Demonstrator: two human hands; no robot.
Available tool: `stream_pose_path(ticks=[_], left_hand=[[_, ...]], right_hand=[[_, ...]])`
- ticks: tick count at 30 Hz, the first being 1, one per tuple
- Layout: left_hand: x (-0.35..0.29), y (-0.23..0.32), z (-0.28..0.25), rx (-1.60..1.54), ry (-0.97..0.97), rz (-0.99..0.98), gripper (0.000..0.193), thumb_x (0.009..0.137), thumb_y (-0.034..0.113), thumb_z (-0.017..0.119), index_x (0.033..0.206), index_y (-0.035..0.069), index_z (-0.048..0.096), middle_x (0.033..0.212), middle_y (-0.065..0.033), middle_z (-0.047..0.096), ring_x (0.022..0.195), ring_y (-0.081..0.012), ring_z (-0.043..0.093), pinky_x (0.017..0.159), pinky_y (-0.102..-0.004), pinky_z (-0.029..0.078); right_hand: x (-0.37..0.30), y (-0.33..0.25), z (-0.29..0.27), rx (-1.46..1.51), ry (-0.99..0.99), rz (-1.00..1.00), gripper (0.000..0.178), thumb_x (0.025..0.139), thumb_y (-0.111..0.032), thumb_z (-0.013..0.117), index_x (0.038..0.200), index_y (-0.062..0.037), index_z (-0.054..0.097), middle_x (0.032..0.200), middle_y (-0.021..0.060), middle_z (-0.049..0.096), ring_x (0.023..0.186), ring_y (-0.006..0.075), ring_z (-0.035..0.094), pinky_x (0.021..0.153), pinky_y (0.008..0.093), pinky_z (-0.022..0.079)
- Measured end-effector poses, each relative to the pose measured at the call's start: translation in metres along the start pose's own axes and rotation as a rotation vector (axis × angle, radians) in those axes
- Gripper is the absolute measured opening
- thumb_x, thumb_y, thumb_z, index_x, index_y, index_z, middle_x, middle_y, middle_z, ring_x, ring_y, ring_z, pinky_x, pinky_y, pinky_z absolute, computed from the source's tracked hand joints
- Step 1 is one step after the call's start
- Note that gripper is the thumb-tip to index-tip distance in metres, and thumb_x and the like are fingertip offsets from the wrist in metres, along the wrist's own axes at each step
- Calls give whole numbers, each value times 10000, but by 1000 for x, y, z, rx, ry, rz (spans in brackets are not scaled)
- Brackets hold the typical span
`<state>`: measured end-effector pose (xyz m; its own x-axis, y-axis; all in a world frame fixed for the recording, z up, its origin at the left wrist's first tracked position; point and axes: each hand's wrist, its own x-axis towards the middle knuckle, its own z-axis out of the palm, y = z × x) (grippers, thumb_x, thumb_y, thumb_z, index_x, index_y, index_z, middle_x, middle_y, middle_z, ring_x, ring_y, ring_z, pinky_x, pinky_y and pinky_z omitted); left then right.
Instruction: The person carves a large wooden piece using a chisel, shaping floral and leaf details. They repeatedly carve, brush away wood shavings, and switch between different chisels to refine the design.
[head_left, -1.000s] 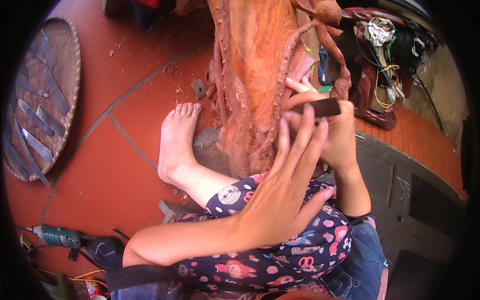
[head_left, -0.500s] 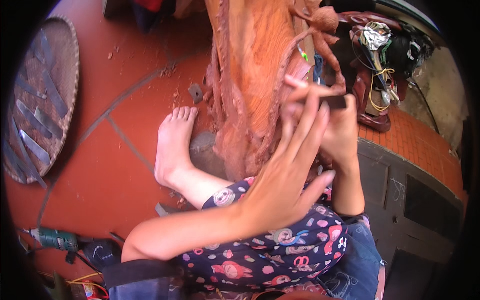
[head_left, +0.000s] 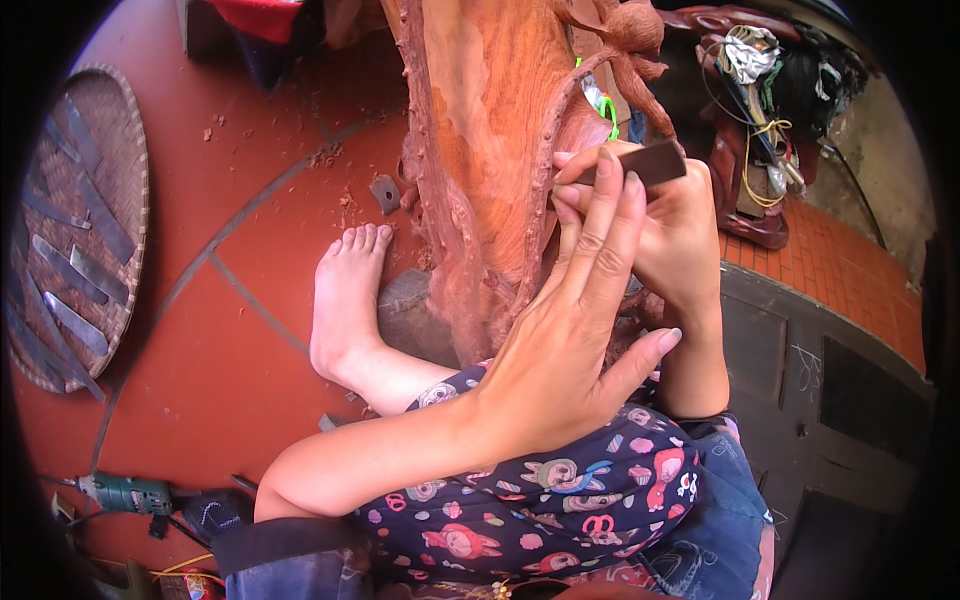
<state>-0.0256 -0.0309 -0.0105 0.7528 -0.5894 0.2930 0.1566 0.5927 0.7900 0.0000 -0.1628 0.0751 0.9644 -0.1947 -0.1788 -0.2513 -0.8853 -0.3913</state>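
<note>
Left hand [head_left: 545, 355]: fingers straight and together, thumb spread away, wrapped round nothing; fingertips lie at the near end of the flat dark bar [head_left: 654, 163]. Right hand [head_left: 685, 225]: fingers curled, gripping that bar; the exact finger contact is partly hidden. Bar sits at the right edge of the carved wood [head_left: 500, 130], above the person's lap.

Risks (judged): fingers of both hands crowd the bar's left end. If that end carries an edge, a slip of the right-hand grip could nick them or score the grain; cause would be the flat, possibly slick metal, or uneven pressure from the left fingertips. Whether the bar meets the wood cannot be told. The knobbly branch [head_left: 640, 85] rises just beyond the right hand; a jerk upward might knock it. The bare foot [head_left: 345, 290] lies beside the wood's left flank, exposed should the piece roll or tip.

Orientation: bar's long axis runs nearly crosswise, rising slightly to the right; right end blunt, clear of the fingers; left end directed toward the wood, its tip hidden. Carved wood's long axis runs away from the person, leaning slightly left at the far end; narrower end by the knees.
</note>
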Motion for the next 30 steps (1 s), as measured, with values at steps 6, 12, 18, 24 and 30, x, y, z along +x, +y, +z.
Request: stream_pose_path(ticks=[6, 12, 18, 24, 30], left_hand=[[-17, -5, -1, -59, -24, -23, 976, 903, 190, 709, 1612, -33, 76, 1662, -324, 9, 1498, -585, 51, 1232, -575, 160], [-20, 2, 1, -23, -64, -16, 967, 910, 178, 698, 1602, -59, 66, 1655, -339, -15, 1492, -600, 34, 1234, -578, 142], [-3, -3, 4, -29, -19, -12, 969, 914, 182, 699, 1598, -69, 61, 1647, -358, -34, 1499, -590, -9, 1233, -574, 137], [-14, 1, 1, -17, -91, -41, 1002, 917, 221, 707, 1596, -76, 33, 1628, -391, -69, 1502, -583, -48, 1229, -592, 121], [-28, 16, 0, -49, -106, -120, 997, 914, 207, 708, 1591, -84, 38, 1642, -365, -57, 1499, -592, 1, 1236, -567, 145]], right_hand=[[-1, 4, -4, -64, -139, -73, 64, 810, 10, 760, 851, 44, 725, 772, 93, 739, 773, 188, 733, 865, 379, 576], [-6, 8, -2, 96, -188, -119, 56, 814, 39, 744, 836, 78, 712, 755, 75, 716, 738, 154, 704, 1006, 448, 563], [-1, 3, -3, 108, -55, 10, 44, 824, 54, 732, 865, 63, 719, 785, 73, 721, 765, 156, 705, 1052, 448, 535], [-8, 5, -2, 8, -111, -25, 44, 808, 37, 746, 836, 63, 724, 802, 80, 729, 820, 179, 723, 1021, 467, 553], [-14, 12, -2, -6, -159, -138, 83, 794, -16, 773, 854, 16, 726, 798, 110, 745, 873, 246, 759, 819, 372, 600]])
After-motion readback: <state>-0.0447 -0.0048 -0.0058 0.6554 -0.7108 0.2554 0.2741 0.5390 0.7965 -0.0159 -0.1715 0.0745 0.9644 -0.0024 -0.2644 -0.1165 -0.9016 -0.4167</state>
